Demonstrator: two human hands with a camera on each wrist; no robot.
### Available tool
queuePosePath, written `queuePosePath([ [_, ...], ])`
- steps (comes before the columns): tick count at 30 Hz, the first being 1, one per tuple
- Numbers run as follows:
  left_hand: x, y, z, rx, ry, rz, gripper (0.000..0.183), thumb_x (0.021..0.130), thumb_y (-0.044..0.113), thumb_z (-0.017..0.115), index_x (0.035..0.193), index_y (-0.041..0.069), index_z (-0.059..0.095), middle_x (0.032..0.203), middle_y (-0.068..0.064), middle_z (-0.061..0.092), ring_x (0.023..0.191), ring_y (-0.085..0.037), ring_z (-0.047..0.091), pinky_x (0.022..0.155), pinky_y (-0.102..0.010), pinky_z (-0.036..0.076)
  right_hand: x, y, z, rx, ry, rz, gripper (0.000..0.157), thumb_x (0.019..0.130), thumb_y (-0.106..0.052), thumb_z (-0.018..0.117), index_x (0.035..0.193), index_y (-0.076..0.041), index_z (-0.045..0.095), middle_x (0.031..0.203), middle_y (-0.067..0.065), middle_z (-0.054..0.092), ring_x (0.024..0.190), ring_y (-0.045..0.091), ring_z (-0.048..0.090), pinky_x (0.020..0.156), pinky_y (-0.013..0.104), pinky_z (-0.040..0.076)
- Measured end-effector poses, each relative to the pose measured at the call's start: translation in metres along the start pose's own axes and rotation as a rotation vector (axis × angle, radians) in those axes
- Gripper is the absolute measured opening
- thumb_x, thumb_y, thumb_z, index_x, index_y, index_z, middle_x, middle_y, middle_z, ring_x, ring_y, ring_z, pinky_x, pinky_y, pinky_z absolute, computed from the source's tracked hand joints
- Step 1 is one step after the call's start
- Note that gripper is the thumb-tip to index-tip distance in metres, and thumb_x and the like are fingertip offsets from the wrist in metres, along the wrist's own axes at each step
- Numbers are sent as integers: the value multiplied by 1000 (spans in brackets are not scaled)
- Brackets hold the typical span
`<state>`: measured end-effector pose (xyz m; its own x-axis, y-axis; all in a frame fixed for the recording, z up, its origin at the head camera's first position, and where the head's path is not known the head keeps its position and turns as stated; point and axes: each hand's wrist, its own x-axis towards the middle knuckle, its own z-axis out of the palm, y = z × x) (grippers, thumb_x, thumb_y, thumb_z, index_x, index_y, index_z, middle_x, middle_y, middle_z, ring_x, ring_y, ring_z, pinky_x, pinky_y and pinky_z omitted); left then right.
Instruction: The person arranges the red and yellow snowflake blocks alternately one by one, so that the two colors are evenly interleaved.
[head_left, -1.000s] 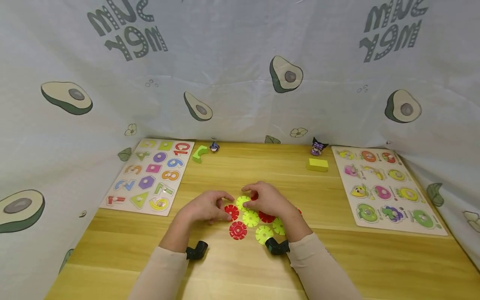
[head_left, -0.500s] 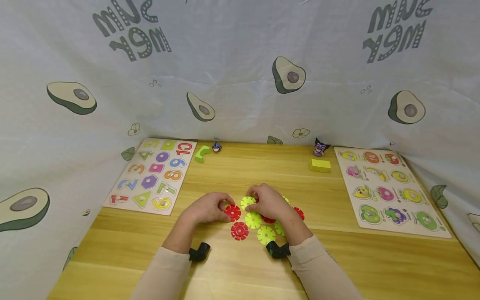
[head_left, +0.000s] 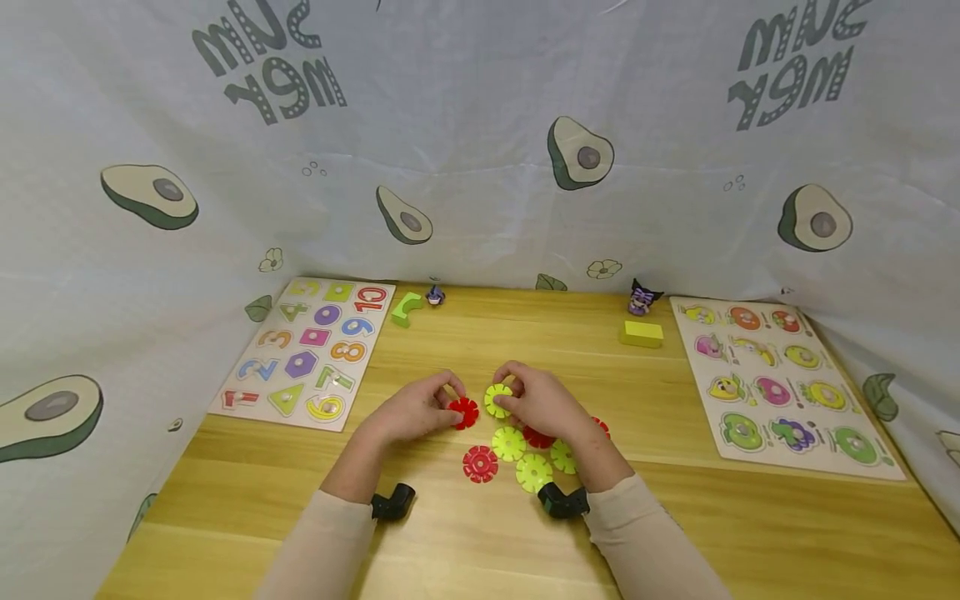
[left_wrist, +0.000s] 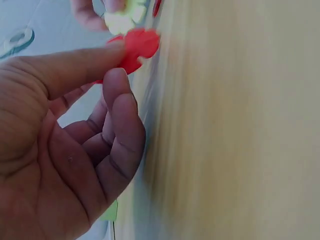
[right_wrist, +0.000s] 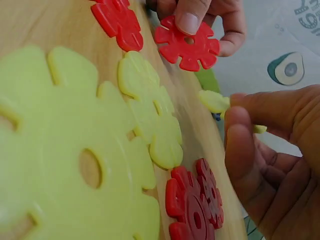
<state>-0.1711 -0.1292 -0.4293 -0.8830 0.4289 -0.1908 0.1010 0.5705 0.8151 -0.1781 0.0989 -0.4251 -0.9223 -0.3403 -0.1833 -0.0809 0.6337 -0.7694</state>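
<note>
Head view shows a wood-grain counter (head_left: 480, 550) backed by a white cloth (head_left: 480, 75) printed with avocados. Since half a second ago, the left hand (head_left: 416, 408) has shifted slightly toward the far edge, bringing along the red plastic notched disc (head_left: 467, 412) pinched in its fingers; the right hand (head_left: 542, 402) likewise carries a yellow plastic notched disc (head_left: 498, 402), grasped between thumb and fingers. Both discs are off the counter, apart, above its middle. Loose red discs (head_left: 480, 464) and yellow discs (head_left: 508, 444) lie nearby; the right hand and forearm (head_left: 588, 450) partly cover some. Near the far left corner lies a pale number-puzzle board (head_left: 262, 409), a green arched block (head_left: 407, 309) and small dark-blue figure (head_left: 435, 295) beside it. Toward the far right stand a yellow rectangular block (head_left: 641, 334), a purple-and-black figurine (head_left: 642, 297) and a pale fruit-puzzle board (head_left: 877, 468).
</note>
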Motion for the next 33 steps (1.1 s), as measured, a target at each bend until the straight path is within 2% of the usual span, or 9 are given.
queuePosePath([
  [6, 8, -10, -22, -157, 108, -29, 22, 89, 14, 63, 107, 18, 53, 83, -12, 55, 64, -26, 60, 55, -34, 52, 3, 1, -2, 175, 39, 8, 21, 87, -19, 66, 105, -23, 55, 81, 10, 52, 58, 22, 63, 50, 34, 52],
  [11, 19, -16, -43, -195, 219, -84, 27, 87, 14, 65, 111, 18, 52, 86, -14, 57, 67, -29, 62, 60, -37, 55, 8, -3, 1, 212, 103, -7, 26, 86, -15, 67, 108, -22, 56, 81, 11, 53, 61, 21, 65, 55, 34, 55],
  [16, 28, -24, -61, -135, 268, -135, 28, 89, 15, 63, 115, 16, 53, 89, -13, 57, 68, -25, 63, 63, -35, 55, 21, -9, 10, 229, 117, -26, 27, 86, -13, 66, 111, -20, 55, 80, 11, 54, 65, 19, 66, 56, 32, 55],
  [20, 27, -29, -71, -104, 301, -174, 29, 90, 14, 61, 117, 14, 53, 91, -14, 54, 68, -24, 62, 63, -34, 55, 33, -18, 16, 235, 111, -38, 28, 88, -14, 64, 113, -19, 55, 79, 12, 54, 65, 19, 66, 57, 32, 55],
  [26, 26, -34, -77, -84, 328, -246, 30, 91, 13, 59, 121, 12, 52, 97, -15, 52, 71, -24, 60, 64, -32, 55, 54, -32, 28, 235, 112, -25, 28, 89, -15, 63, 116, -17, 56, 77, 11, 54, 63, 21, 65, 56, 32, 55],
  [30, 27, -40, -77, 16, 365, -283, 31, 91, 15, 58, 121, 13, 52, 98, -12, 53, 67, -22, 60, 61, -31, 53, 70, -39, 42, 268, 103, 12, 27, 89, -14, 63, 115, -16, 56, 78, 11, 54, 63, 20, 66, 55, 30, 55],
  [33, 28, -44, -77, 135, 393, -265, 32, 91, 17, 58, 122, 12, 53, 96, -11, 55, 72, -22, 58, 65, -34, 49, 80, -43, 53, 316, 96, 42, 27, 88, -11, 62, 114, -14, 56, 79, 11, 56, 62, 18, 66, 55, 28, 55],
])
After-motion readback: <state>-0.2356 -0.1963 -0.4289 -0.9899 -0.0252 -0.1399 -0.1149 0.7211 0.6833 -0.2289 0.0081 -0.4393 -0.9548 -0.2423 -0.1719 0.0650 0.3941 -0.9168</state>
